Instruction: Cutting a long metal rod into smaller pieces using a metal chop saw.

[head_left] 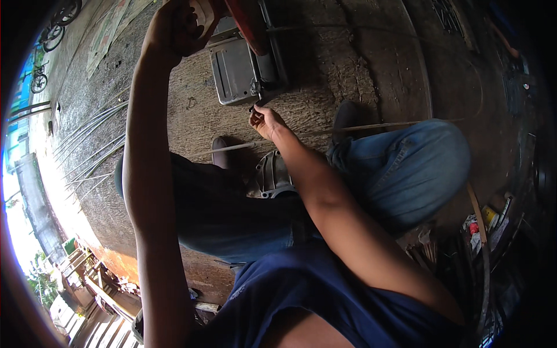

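Note:
A machine with a flat grey metal base (232, 69) stands on the ground in front of my boots, and a red arm (246, 26) slants over it. The kind of machine cannot be made out for certain. At the near end of its screw rod, my right hand (267, 123) is closed with bent fingers on a small dark crank handle (255, 108). My left hand (185, 26) is raised at the top edge beside the red arm, its fingers curled round. What it grips is hidden and partly cut off by the picture's edge.
A cast metal housing (272, 174) lies between my legs. A long thin rod (313, 132) crosses the rough ground by my boots. Several metal rods (93, 139) lie at the left. Scrap and sticks (481, 232) are heaped at the right; a wooden rack (104, 290) stands lower left.

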A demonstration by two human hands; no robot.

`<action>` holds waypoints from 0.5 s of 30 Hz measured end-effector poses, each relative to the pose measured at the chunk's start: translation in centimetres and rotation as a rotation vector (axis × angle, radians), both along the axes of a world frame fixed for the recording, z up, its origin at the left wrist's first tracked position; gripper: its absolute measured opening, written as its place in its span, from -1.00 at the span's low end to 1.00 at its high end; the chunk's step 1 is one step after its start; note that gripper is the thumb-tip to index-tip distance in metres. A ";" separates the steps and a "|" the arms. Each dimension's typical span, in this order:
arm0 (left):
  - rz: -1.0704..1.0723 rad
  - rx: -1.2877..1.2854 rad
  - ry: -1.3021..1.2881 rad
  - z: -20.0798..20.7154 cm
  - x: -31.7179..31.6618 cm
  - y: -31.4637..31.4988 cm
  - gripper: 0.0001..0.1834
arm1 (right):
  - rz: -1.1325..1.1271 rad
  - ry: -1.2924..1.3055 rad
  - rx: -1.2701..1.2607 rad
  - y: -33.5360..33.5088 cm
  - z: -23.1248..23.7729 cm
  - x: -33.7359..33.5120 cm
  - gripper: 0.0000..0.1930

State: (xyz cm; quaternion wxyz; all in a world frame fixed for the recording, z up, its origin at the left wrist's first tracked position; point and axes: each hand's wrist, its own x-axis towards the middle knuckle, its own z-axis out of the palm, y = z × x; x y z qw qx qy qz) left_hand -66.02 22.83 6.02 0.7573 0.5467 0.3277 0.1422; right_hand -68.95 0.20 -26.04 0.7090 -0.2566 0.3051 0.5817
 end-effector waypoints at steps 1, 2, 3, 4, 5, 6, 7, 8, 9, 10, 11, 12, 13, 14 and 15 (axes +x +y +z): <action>-0.025 0.000 -0.012 0.1 0.0 -0.1 -0.82 | 0.003 0.017 0.039 0.2 -0.1 -0.2 -0.90; -0.053 0.001 -0.023 0.3 0.0 -0.1 -0.81 | 0.024 -0.142 -0.051 0.4 -0.2 -0.3 -0.90; -0.058 0.004 -0.021 0.4 0.1 -0.1 -0.81 | 0.045 -0.303 -0.140 0.6 -0.3 -0.4 -0.90; -0.062 -0.016 -0.006 0.6 0.1 -0.2 -0.80 | 0.083 -0.400 -0.149 0.7 -0.3 -0.4 -0.87; -0.067 -0.038 0.010 0.6 0.2 -0.2 -0.79 | 0.076 -0.399 -0.152 0.8 -0.4 -0.5 -0.87; -0.073 -0.038 0.011 0.5 0.3 -0.4 -0.79 | 0.074 -0.488 -0.223 1.1 -0.4 -0.6 -0.86; -0.019 0.006 0.003 0.4 0.2 -0.5 -0.78 | 0.074 -0.575 -0.295 1.2 -0.5 -0.8 -0.86; 0.039 0.053 -0.004 0.3 0.3 -0.7 -0.76 | 0.064 -0.659 -0.384 1.3 -0.7 -1.0 -0.79; 0.040 0.056 -0.002 0.2 0.4 -0.7 -0.76 | 0.067 -0.655 -0.402 1.3 -0.9 -1.2 -0.79; 0.087 0.062 -0.018 0.2 0.4 -0.8 -0.74 | 0.148 -1.147 -0.647 1.2 -1.1 -1.4 -0.78; 0.134 0.073 -0.035 0.2 0.5 -0.8 -0.72 | 0.243 -1.628 -0.897 1.2 -1.4 -1.6 -0.76; 0.139 0.076 -0.026 0.3 0.4 -0.8 -0.72 | 0.249 -1.544 -0.841 1.1 -1.8 -1.6 -0.77; 0.057 0.047 -0.001 0.5 0.3 -0.7 -0.72 | 0.280 -1.573 -0.870 1.0 -2.2 -1.6 -0.82; -0.027 0.019 0.020 0.5 0.3 -0.6 -0.72 | 0.216 -1.342 -0.710 1.2 -2.6 -1.2 -0.77; -0.026 0.021 0.018 0.6 0.2 -0.5 -0.72 | 0.205 -1.137 -0.620 1.2 -2.9 -1.0 -0.75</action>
